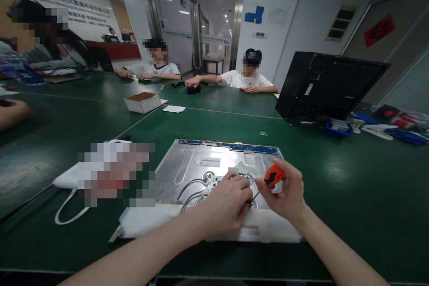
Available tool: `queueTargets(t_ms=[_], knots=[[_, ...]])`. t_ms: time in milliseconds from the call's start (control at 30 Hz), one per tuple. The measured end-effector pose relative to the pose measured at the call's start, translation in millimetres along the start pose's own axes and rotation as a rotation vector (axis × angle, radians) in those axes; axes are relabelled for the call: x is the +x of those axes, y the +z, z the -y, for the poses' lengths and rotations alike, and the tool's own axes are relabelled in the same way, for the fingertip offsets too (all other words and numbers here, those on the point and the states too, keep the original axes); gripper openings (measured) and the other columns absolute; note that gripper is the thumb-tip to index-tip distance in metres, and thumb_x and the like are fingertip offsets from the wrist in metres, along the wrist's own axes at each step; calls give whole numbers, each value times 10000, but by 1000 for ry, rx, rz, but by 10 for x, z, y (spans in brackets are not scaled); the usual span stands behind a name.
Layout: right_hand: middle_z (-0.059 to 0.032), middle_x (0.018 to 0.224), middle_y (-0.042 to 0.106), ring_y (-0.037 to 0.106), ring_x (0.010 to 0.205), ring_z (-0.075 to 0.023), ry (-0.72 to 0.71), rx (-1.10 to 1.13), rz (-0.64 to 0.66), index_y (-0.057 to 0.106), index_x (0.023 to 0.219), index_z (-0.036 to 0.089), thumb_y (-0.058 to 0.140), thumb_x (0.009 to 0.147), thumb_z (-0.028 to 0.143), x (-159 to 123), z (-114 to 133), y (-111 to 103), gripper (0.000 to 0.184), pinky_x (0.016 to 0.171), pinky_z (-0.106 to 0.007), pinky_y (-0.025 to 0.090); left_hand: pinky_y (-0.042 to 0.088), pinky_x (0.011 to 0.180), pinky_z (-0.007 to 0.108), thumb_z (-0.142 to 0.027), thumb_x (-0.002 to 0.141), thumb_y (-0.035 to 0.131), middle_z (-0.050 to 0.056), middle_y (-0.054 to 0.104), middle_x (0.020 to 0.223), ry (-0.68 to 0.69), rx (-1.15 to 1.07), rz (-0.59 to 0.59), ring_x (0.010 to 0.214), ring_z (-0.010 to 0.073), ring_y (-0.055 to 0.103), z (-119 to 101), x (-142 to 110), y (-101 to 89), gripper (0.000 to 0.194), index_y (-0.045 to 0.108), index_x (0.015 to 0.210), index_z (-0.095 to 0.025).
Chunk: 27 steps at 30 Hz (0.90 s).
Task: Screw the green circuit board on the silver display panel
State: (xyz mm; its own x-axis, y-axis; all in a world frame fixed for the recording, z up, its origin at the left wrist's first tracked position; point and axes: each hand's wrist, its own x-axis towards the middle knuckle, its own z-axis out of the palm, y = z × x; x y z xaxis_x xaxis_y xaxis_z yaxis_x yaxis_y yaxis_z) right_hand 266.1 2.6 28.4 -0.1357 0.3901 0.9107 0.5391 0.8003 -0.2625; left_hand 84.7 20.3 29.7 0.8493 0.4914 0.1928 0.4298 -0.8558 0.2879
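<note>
A flat silver display panel (187,161) lies back side up on the green table in front of me, with a blue circuit strip (231,146) along its far edge. On its middle is a small pale circuit board (212,182), from which dark cables (192,182) curve to the left. My left hand (231,196) rests over the board's right side with its fingers curled in; whatever they grip is hidden. Beside it, my right hand (286,192) pinches an orange and black screwdriver (274,175), tilted, its tip end down by the left fingers.
Left of the panel, a white pouch-like item (80,172) with a strap lies partly blurred. Further off are an open cardboard box (143,102) and paper (174,109). A large black monitor (321,87) and a blue tray (339,128) stand right. Several people sit around the table.
</note>
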Motion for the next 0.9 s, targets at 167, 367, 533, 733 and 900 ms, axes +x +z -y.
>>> queueTargets(t_ms=[167,367,533,733,900], knots=[[7,770,612,528,494,-122,8,58,81,388,1455,270,560,899,167,32,17,-51,591,450,-242,481,412,909,395,-132,852,562,79,676,968,-5,19,6,918,238,608,-3,5,-6,93,647,871,-167],[-9,780,633,597,566,-149,-22,50,68,402,1457,217,528,868,117,68,26,-58,611,486,-248,536,409,898,387,-134,849,581,67,663,948,-15,39,21,907,227,600,-20,8,-29,61,622,821,-168],[34,727,582,491,459,-104,-37,0,29,430,1433,232,547,872,111,96,33,-39,586,401,-202,448,414,925,410,-134,859,572,75,672,992,-19,24,48,947,241,604,-14,15,-44,102,663,896,-166],[63,671,545,476,441,-97,-74,-65,22,427,1406,232,569,905,145,124,45,-45,528,385,-185,419,414,976,432,-142,917,540,81,682,1078,-11,55,57,1023,255,612,-37,-14,-40,171,670,1024,-175],[81,624,515,483,431,-102,-113,-99,29,426,1390,225,572,936,180,138,51,-55,479,372,-184,420,406,995,429,-157,953,535,86,686,1103,14,130,70,1033,253,622,-57,-51,-63,145,661,1024,-168]])
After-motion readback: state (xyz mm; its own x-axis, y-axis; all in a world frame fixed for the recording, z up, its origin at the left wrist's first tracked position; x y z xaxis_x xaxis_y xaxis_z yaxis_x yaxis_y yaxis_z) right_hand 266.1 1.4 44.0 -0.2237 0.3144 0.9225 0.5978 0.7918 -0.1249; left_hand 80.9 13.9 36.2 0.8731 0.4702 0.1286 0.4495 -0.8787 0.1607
